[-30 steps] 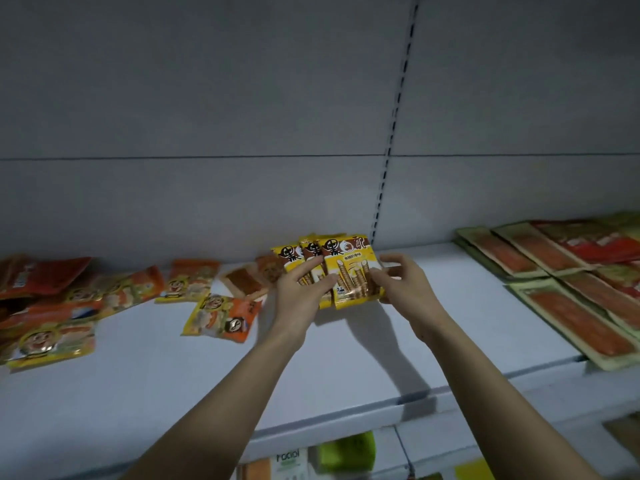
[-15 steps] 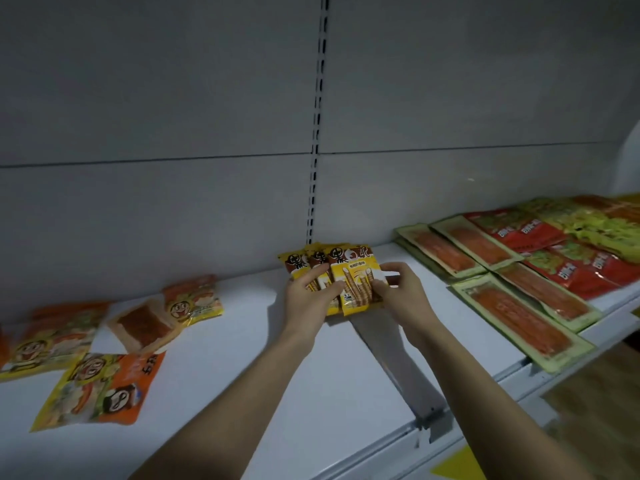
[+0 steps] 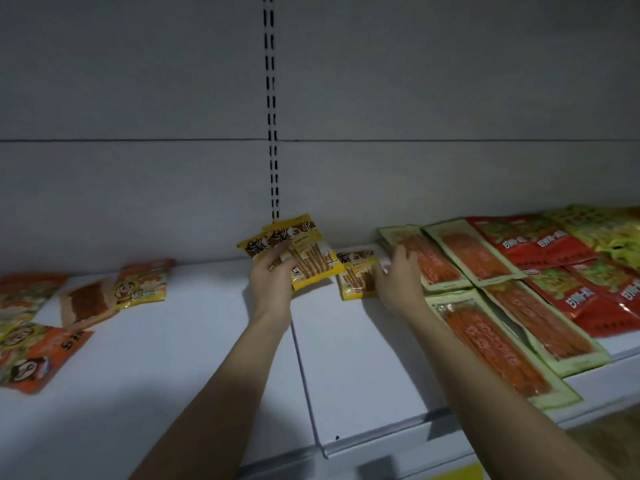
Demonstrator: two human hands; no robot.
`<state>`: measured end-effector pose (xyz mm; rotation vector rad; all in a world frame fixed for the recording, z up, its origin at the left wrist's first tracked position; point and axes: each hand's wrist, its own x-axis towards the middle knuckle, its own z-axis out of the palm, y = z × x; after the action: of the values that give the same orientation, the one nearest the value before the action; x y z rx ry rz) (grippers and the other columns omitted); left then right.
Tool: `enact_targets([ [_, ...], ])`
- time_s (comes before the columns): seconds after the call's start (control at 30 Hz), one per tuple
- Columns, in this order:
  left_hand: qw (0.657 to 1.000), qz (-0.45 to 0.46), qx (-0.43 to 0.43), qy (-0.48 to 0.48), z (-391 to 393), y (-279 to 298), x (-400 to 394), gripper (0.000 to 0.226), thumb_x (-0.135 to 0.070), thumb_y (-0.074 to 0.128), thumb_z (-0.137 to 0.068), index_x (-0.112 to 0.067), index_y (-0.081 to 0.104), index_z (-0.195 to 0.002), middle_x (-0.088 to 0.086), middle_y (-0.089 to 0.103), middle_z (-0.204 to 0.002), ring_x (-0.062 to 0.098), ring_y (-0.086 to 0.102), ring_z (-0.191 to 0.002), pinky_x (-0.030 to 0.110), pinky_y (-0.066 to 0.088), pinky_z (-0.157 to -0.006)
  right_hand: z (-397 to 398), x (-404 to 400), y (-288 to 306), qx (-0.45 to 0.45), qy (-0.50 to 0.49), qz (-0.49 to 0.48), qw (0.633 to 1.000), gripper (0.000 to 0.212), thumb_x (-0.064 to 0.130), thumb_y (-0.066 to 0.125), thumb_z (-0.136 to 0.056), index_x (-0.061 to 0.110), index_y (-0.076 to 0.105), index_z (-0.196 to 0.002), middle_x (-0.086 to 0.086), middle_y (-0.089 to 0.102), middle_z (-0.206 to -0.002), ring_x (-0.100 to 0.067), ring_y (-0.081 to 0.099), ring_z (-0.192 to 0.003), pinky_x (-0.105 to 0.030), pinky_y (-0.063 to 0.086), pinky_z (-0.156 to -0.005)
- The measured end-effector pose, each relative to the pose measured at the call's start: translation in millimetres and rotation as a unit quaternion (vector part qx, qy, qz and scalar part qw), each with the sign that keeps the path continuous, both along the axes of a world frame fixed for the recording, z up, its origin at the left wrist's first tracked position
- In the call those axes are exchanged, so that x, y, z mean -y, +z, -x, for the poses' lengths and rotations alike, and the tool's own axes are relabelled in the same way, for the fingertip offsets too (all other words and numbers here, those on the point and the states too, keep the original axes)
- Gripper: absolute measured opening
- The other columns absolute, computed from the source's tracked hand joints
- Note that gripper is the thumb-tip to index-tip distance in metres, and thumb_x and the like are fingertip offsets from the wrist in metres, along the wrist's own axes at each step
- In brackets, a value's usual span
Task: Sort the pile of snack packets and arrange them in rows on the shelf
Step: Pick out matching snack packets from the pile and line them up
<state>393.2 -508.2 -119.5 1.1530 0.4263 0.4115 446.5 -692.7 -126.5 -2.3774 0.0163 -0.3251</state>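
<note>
On white shelf (image 3: 363,375): left hand (image 3: 272,284) grips 2 yellow packets (image 3: 304,251); right hand (image 3: 396,277) flat, fingers straight, on 3rd yellow packet (image 3: 356,275); writing unreadable.

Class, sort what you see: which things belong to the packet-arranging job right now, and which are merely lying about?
In the job:
left hand
held yellow stick-biscuit packets
right hand
yellow packet laid down
shelf

Lying about:
orange cartoon packets
green-edged packets
red packets

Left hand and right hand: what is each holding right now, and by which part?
The left hand grips two yellow stick-snack packets by their lower left edge. The right hand rests on a third yellow packet lying on the shelf.
</note>
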Motion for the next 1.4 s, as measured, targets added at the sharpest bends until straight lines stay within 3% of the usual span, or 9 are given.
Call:
enact_targets([
  [0.17,0.997,-0.066,-0.033,-0.001,0.7,-13.5,13.7,0.032,-0.012,0.071,-0.08,-0.036,0.079,-0.099,-0.006,0.075,-0.105,0.019,0.075,-0.092,0.045,0.059,-0.091,15.3,-12.9,-17.0,0.076,0.094,0.117,0.986,0.032,0.023,0.051,-0.098,0.008,0.058,-0.125,-0.012,0.055,-0.126,-0.033,0.046,-0.115,-0.043,0.038,-0.094],
  [0.3,0.994,-0.106,-0.022,-0.009,5.1,-15.6,5.9,0.037,0.007,0.062,-0.087,-0.023,0.077,-0.104,0.008,0.072,-0.115,0.025,0.074,-0.094,0.044,0.06,-0.088,7.0,-18.9,-32.1,0.073,0.143,0.145,0.976,0.034,0.025,0.049,-0.098,0.013,0.061,-0.128,-0.007,0.06,-0.127,-0.028,0.048,-0.12,-0.041,0.037,-0.104],
  [0.5,0.994,-0.099,-0.039,-0.03,-3.1,-18.2,2.2,0.035,0.009,0.06,-0.089,-0.015,0.076,-0.11,0.012,0.072,-0.114,0.031,0.074,-0.096,0.054,0.057,-0.092,-21.2,-6.7,-20.8,0.041,0.154,0.149,0.976,0.036,0.019,0.054,-0.089,0.013,0.064,-0.123,-0.01,0.062,-0.121,-0.032,0.051,-0.113,-0.04,0.04,-0.095],
  [0.67,0.993,-0.104,-0.013,-0.056,-7.7,-14.6,3.2,0.035,0.007,0.06,-0.091,-0.022,0.076,-0.103,0.015,0.071,-0.114,0.031,0.075,-0.089,0.044,0.062,-0.074,-22.0,-7.7,-26.9,0.058,0.135,0.157,0.977,0.04,0.026,0.049,-0.087,0.015,0.063,-0.122,-0.008,0.061,-0.124,-0.031,0.049,-0.116,-0.046,0.038,-0.104],
  [0.87,0.994,-0.092,-0.012,-0.056,-12.5,-20.4,-2.3,0.035,0.005,0.062,-0.091,-0.023,0.072,-0.111,0.015,0.07,-0.12,0.033,0.074,-0.094,0.052,0.06,-0.085,-19.7,-5.2,-24.1,0.045,0.124,0.168,0.977,0.034,0.022,0.052,-0.091,0.018,0.063,-0.124,-0.005,0.06,-0.125,-0.028,0.046,-0.124,-0.048,0.013,-0.119],
  [1.0,0.997,-0.069,-0.018,-0.037,-11.3,-19.1,-10.1,0.036,0.005,0.062,-0.091,-0.019,0.07,-0.117,0.014,0.073,-0.112,0.032,0.075,-0.09,0.046,0.062,-0.076,-18.5,-5.1,-20.1,0.038,0.127,0.18,0.975,0.032,0.02,0.052,-0.091,0.016,0.065,-0.119,-0.006,0.062,-0.12,-0.03,0.048,-0.121,-0.046,0.018,-0.116],
  [1.13,0.997,-0.064,-0.013,-0.033,-13.5,-15.7,-13.6,0.037,0.005,0.063,-0.09,-0.021,0.071,-0.115,0.011,0.075,-0.108,0.032,0.075,-0.089,0.049,0.062,-0.078,-18.5,-20.2,-8.7,0.07,0.139,0.072,0.985,0.022,0.009,0.052,-0.086,0.007,0.067,-0.102,-0.014,0.063,-0.107,-0.036,0.053,-0.105,-0.035,0.034,-0.08],
  [1.27,0.997,-0.073,-0.01,-0.036,-11.0,-14.0,-14.1,0.041,0.007,0.066,-0.087,-0.023,0.071,-0.114,0.01,0.076,-0.107,0.032,0.075,-0.091,0.051,0.061,-0.08,-1.3,-53.0,5.5,-0.013,0.188,-0.118,0.975,0.041,0.024,0.061,-0.095,0.012,0.055,-0.133,-0.006,0.062,-0.123,-0.024,0.057,-0.113,-0.033,0.046,-0.088],
  [1.4,0.996,-0.078,-0.01,-0.039,-7.3,-15.2,-19.3,0.05,0.007,0.074,-0.081,-0.029,0.07,-0.116,0.007,0.075,-0.109,0.029,0.075,-0.094,0.049,0.061,-0.082,10.4,-64.5,-15.9,-0.028,0.194,-0.209,0.958,0.039,0.014,0.059,-0.097,0.022,0.052,-0.135,-0.001,0.059,-0.128,-0.02,0.057,-0.117,-0.045,0.051,-0.098],
])
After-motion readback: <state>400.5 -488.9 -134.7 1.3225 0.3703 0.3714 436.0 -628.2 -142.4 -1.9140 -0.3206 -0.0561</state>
